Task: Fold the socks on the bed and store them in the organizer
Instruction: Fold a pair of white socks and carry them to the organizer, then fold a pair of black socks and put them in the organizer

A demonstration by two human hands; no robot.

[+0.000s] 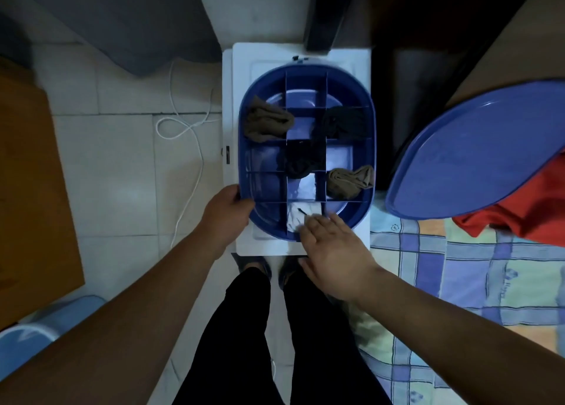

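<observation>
A blue oval organizer (368,120) with dividers sits on a white box (348,59). Inside lie a brown sock bundle (266,123) at the left, a black one (344,123) at the right, another black one (301,158) in the middle, a second brown one (350,181) at the lower right, and a white sock (298,216) in the near middle compartment. My left hand (224,218) grips the organizer's near left rim. My right hand (331,248) hovers flat with straight fingers over the near rim, beside the white sock.
The organizer's blue lid (477,151) leans on the bed at the right, over a red cloth (526,212). The checked bedsheet (458,282) fills the right side. A white cable (186,129) lies on the tiled floor; a wooden cabinet (30,190) stands left.
</observation>
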